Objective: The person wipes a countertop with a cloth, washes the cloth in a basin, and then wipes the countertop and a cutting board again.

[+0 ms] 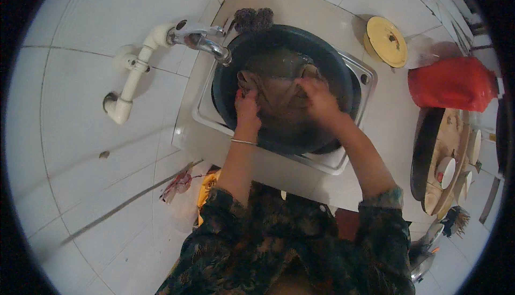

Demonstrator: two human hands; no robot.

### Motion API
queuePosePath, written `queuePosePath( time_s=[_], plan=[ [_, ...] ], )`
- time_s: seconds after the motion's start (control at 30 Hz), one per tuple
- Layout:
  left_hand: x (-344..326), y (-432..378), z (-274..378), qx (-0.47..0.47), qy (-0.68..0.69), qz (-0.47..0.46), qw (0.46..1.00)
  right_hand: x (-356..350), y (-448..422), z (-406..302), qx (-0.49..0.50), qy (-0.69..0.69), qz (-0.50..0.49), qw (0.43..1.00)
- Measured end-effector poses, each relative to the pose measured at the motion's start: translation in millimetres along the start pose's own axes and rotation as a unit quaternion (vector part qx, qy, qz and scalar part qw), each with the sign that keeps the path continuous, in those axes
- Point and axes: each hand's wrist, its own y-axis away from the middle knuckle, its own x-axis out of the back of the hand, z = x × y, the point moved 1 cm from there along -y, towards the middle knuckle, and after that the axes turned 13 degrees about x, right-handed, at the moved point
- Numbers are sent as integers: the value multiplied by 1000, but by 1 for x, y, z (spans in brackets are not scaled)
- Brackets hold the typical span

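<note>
A dark green basin (277, 31) holds water and a soaked brown cloth (277, 94). On the cloth's left side, my left hand (247, 108) grips a bunched fold, and a thin bangle circles that wrist. My right hand (320, 98), somewhat blurred, has hold of the cloth's right side, where a fold stands up beyond the fingers. Parts of the fingers are hidden by the cloth and the murky water. The basin rests over a stainless steel sink (338, 166). A chrome faucet (197, 39) reaches over the basin's left rim.
White pipe (134, 71) feeds the faucet from the tiled wall. Dark scrubbers (253, 19) sit behind the basin. A yellow lidded pot (386, 41), a red plastic bag (450, 84) and wooden boards (446, 134) with a small white bowl (445, 172) are at the right.
</note>
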Motion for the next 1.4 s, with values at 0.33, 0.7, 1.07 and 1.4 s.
queuePosePath(
  time_s=[0.33,0.7,1.07,1.4],
  plan=[
    [-3,12,14,29,-86,37,995,-14,-28,23,-93,93,-207,969],
    [23,37,28,-316,-276,71,905,37,-25,42,-139,141,-58,979],
    [26,70,-23,-406,-391,90,821,-34,-58,-33,104,96,-218,966],
    [-9,115,-44,13,108,-85,990,-37,-37,-7,17,-106,-278,954]
  ],
)
